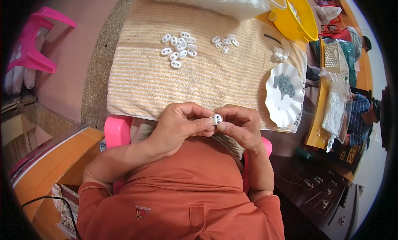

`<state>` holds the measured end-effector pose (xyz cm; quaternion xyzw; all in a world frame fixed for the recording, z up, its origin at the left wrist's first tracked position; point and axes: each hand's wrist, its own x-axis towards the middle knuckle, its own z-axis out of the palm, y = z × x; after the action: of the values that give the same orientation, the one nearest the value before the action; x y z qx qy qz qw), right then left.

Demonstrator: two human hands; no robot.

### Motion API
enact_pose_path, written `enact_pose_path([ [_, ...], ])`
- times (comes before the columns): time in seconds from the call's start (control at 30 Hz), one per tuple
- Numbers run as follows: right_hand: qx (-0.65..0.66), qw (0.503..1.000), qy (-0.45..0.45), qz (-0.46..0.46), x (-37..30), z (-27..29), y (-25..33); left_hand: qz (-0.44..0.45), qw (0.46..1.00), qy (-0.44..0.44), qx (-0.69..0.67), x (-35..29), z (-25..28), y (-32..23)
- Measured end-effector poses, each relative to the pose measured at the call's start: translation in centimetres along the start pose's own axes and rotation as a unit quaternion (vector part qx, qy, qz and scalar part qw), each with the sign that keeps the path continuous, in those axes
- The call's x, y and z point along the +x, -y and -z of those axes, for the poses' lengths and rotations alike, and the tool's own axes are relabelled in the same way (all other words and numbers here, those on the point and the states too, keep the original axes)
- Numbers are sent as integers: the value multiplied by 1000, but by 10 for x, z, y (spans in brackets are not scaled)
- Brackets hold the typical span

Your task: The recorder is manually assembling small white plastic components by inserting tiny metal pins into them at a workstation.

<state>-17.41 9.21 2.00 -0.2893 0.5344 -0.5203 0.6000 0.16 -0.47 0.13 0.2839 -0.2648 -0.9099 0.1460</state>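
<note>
White two-holed piece [218, 119], centre of frame

Left hand [179, 126]: thumb and finger pinching the piece; probably light, stiff, smooth, best held by its outer edges. Right hand [242, 126]: pinching its other side. Upper centre: clear tub [273, 7], white contents [211, 3]. Right: scalloped plate [282, 116], blue-grey bits [284, 86]. Upper right: yellow basin [304, 29], contents unclear.

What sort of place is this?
Likely a small informal workshop: white oval pieces with two holes on a beige striped towel, a white scalloped dish of small grey parts, and another person in a blue striped shirt nearby.
</note>
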Motion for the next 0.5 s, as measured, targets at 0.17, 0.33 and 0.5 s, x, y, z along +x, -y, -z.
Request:
enact_pose_path([
  [0.17, 16, 1000, -3, 14, -2, -3, 1, 19, 999, 22, -36, 0, -1, -2],
  [0.33, 44, 995, 45, 78, -1, 0, -7, 36, 996, 53, -65, 0, -2, -3],
  [0.5, 12, 986, 70, 148, 3, 1, -10, 31, 991, 95, -87, -2, -3, -4],
])
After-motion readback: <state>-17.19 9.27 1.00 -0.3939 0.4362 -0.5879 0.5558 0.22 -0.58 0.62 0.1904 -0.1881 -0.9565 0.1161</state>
